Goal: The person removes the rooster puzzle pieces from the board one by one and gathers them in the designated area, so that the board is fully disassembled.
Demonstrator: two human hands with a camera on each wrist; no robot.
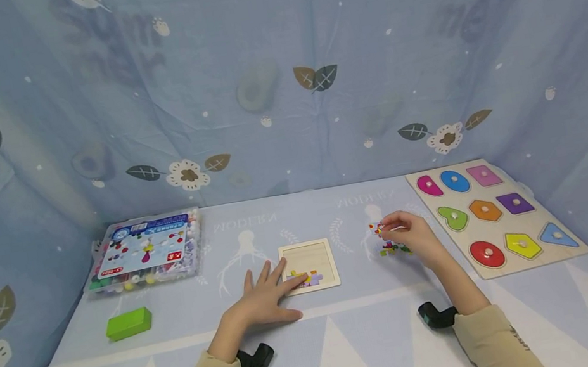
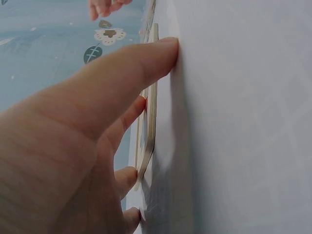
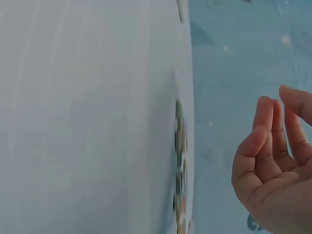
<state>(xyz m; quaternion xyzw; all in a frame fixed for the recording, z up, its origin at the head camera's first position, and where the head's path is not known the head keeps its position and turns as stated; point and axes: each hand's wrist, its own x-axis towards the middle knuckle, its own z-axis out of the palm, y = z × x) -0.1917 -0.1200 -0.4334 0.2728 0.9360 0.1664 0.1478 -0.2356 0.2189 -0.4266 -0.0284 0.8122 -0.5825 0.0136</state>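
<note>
My left hand (image 1: pixel 262 301) lies with fingers spread at the left and lower part of a small square wooden puzzle tray (image 1: pixel 334 260). Its index finger reaches over several purple and yellow jigsaw pieces (image 1: pixel 314 279) along the tray's bottom. In the left wrist view, the thumb (image 2: pixel 141 61) touches the tablecloth beside the tray's edge. My right hand (image 1: pixel 410 234) hovers over a small pile of colourful jigsaw pieces (image 1: pixel 391 248), its fingers loosely bent. In the right wrist view, nothing shows between thumb and fingers, and the pile (image 3: pixel 181 165) lies below on the cloth.
A clear box of colourful beads (image 1: pixel 146 252) stands at the back left, with a green block (image 1: pixel 128 324) in front of it. On the right lies a wooden knob-puzzle board (image 1: pixel 498 215) with coloured shapes. A patterned curtain (image 1: pixel 277 77) hangs behind the table.
</note>
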